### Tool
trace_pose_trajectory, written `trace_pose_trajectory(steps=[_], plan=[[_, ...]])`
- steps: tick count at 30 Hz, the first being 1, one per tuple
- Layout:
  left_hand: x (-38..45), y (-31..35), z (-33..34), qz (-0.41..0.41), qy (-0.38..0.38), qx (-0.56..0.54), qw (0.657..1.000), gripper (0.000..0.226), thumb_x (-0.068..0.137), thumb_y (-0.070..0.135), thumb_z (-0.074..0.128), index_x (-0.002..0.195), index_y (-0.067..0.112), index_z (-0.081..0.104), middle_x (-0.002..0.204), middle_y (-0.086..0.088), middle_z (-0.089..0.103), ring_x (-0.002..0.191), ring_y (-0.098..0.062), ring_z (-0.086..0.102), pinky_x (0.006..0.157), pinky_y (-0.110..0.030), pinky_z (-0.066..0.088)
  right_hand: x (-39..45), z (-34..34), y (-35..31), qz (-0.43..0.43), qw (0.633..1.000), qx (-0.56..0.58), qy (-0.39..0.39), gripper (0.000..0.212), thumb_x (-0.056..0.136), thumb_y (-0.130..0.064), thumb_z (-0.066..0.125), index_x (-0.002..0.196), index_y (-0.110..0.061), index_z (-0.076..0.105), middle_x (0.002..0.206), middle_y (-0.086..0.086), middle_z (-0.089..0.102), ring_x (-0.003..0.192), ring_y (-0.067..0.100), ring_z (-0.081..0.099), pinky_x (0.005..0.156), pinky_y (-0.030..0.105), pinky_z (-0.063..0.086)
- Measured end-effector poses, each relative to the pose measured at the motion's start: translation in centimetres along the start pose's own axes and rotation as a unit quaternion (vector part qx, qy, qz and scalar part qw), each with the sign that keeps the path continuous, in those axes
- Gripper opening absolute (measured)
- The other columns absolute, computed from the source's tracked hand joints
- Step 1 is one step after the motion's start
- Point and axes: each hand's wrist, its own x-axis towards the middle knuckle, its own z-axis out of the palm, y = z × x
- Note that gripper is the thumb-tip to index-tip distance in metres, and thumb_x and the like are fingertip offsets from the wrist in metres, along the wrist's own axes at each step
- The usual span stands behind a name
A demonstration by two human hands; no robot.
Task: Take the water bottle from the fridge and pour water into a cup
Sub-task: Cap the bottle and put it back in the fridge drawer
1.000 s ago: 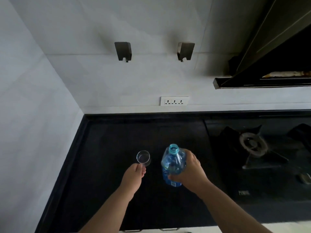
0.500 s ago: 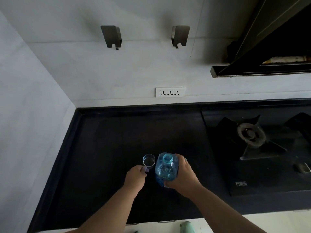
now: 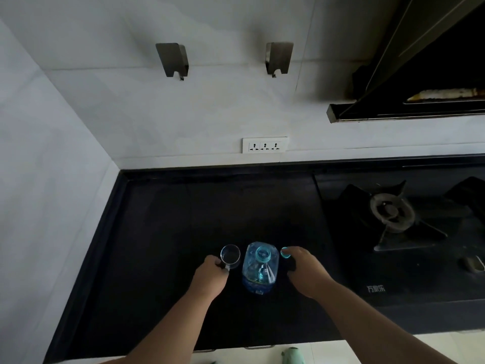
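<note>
Bottle [image 3: 260, 269], squat, thin-walled, uncapped, stood low-centre on the counter [image 3: 162, 232], likely heavy and squashy, best gripped mid-body; right hand [image 3: 305, 269] pinched its cap [image 3: 285, 252]; left hand [image 3: 210, 277] gripped the fragile glass cup [image 3: 230, 256].

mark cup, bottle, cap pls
cup [image 3: 230, 253]: head view, on its open rim
bottle [image 3: 260, 271]: head view, on its clear shoulder below the neck
cap [image 3: 285, 252]: head view, on the blue disc at the right hand's fingertips

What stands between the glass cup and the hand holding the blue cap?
In the head view, the uncapped water bottle stands upright on the black counter, between the glass cup and the right hand pinching the blue cap.
</note>
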Motion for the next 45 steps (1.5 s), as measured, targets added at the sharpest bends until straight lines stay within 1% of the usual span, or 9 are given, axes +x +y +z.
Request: trace_pose_trajectory(steps=[4,10,16,19,21,26,33,39,45], plan=[[-2.5,2.0,-0.9,0.126,0.071,0.088,0.986,0.073,0.085,0.026,0.078,0.147,0.033,0.041,0.139,0.013,0.052,0.128,-0.012,0.052,0.103,-0.038,0.049,1.8,-0.6,0.1,0.001,0.997,-0.06,-0.04,0.077,0.09,-0.004,0.056,0.159,-0.033,0.035,0.169,-0.009,0.021,0.154,0.024,0.024,0.115,0.035,0.04],[-7.0,5.7,-1.6,0.247,-0.146,0.086,0.954,0.118,0.074,0.029,0.088,0.157,0.052,0.007,0.165,0.02,0.013,0.153,-0.01,0.017,0.124,-0.05,0.03,3.9,1.2,0.0,-0.011,0.985,-0.153,-0.078,0.069,0.096,-0.011,0.053,0.157,-0.038,0.038,0.17,-0.008,0.018,0.153,0.027,0.024,0.117,0.04,0.038],[-6.9,4.5,2.4,0.299,0.02,0.05,0.953,0.089,0.078,0.044,0.086,0.15,0.04,0.035,0.157,0.018,0.03,0.145,-0.003,0.031,0.121,-0.036,0.038,3.4,2.9,1.1,-0.003,0.994,-0.112,0.01,0.039,0.096,-0.009,0.053,0.126,-0.028,0.069,0.141,-0.005,0.054,0.125,0.019,0.055,0.099,0.034,0.053],[-6.2,3.3,3.3,0.289,0.008,-0.01,0.957,0.083,0.08,0.032,0.085,0.147,0.047,0.039,0.157,0.018,0.027,0.145,-0.002,0.031,0.119,-0.031,0.039,2.4,1.7,0.3,0.017,0.998,-0.053,0.04,0.019,0.091,-0.016,0.061,0.084,-0.032,0.067,0.107,-0.002,0.064,0.09,0.016,0.065,0.08,0.04,0.059],[-6.1,3.3,3.3,0.272,-0.035,-0.03,0.961,0.086,0.079,0.023,0.084,0.144,0.053,0.038,0.157,0.016,0.024,0.145,-0.005,0.033,0.116,-0.03,0.043,1.5,0.0,-0.6,0.011,0.997,0.001,0.078,0.019,0.086,-0.021,0.072,0.076,-0.028,0.057,0.093,-0.004,0.063,0.081,0.016,0.064,0.075,0.042,0.059],[-6.0,4.2,4.1,0.226,-0.027,-0.026,0.973,0.108,0.07,0.018,0.089,0.154,0.041,0.024,0.15,0.016,0.03,0.14,-0.008,0.039,0.115,-0.036,0.046,-1.9,-5.6,-4.0,-0.032,0.986,0.082,0.145,0.029,0.091,-0.029,0.076,0.103,-0.022,0.05,0.089,-0.007,0.062,0.079,0.01,0.064,0.062,0.025,0.053],[-5.6,4.4,4.4,0.237,0.007,0.002,0.972,0.097,0.072,0.03,0.092,0.144,0.048,0.03,0.145,0.013,0.041,0.135,-0.011,0.048,0.112,-0.039,0.048,-7.6,-9.7,-9.0,-0.138,0.989,0.011,0.049,0.03,0.088,-0.043,0.077,0.114,-0.043,0.062,0.099,-0.021,0.064,0.089,-0.006,0.061,0.068,0.01,0.045],[-5.2,4.7,3.5,0.241,-0.017,0.038,0.97,0.099,0.079,0.023,0.087,0.154,0.039,0.024,0.148,0.014,0.041,0.138,-0.011,0.048,0.113,-0.039,0.047,-8.0,-8.8,-11.0,-0.156,0.982,-0.104,0.034,0.037,0.09,-0.027,0.075,0.126,-0.035,0.066,0.123,-0.015,0.06,0.107,0.005,0.062,0.093,0.021,0.052],[-4.3,4.4,3.5,0.23,-0.022,0.034,0.972,0.096,0.076,0.026,0.087,0.15,0.038,0.029,0.144,0.014,0.046,0.134,-0.013,0.052,0.111,-0.042,0.049,-5.9,-8.3,-14.1,-0.15,0.952,-0.265,-0.04,0.056,0.092,-0.005,0.067,0.14,-0.032,0.058,0.137,-0.002,0.058,0.116,0.022,0.063,0.096,0.036,0.056]])
